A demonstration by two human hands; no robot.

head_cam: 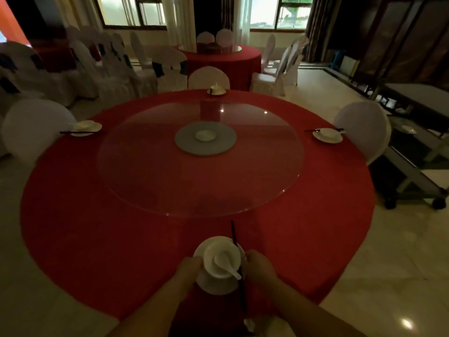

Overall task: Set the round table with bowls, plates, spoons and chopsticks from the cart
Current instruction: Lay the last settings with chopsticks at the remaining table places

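The left hand (pixel 188 266) and right hand (pixel 260 263) grip opposite edges of the near plate (pixel 216 287), fingers close together and curled on its rim, fingertips lost in the dimness; between them sits the bowl (pixel 209 256) with its spoon (pixel 224 263); the chopsticks (pixel 234 235) run just inside the right fingers. Beyond the fingers, on the round table (pixel 121 227), settings stand at left (pixel 85 127), far (pixel 216 90) and right (pixel 328 135); this fourth looks nearly placed; further seats are unclear.
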